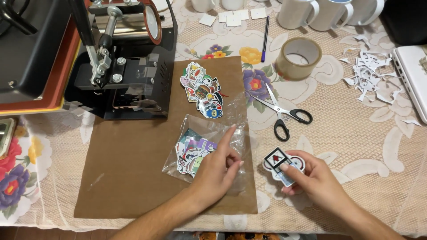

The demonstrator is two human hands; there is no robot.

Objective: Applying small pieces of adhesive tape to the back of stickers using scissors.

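Observation:
My left hand (216,169) rests on a clear plastic bag (209,133) that holds several colourful stickers (192,153), its index finger stretched along the bag's top. My right hand (307,175) holds a few small stickers (280,162) fanned between thumb and fingers, just right of the bag. A loose pile of stickers (203,90) lies farther back on a brown sheet (129,169) spread over the lace tablecloth (356,146).
A black heat press machine (115,62) stands at the back left. Scissors (281,110), a roll of tape (299,58), a pen (265,38), white mugs (311,13) and paper scraps (367,73) lie behind. A white device (413,75) sits at the right edge.

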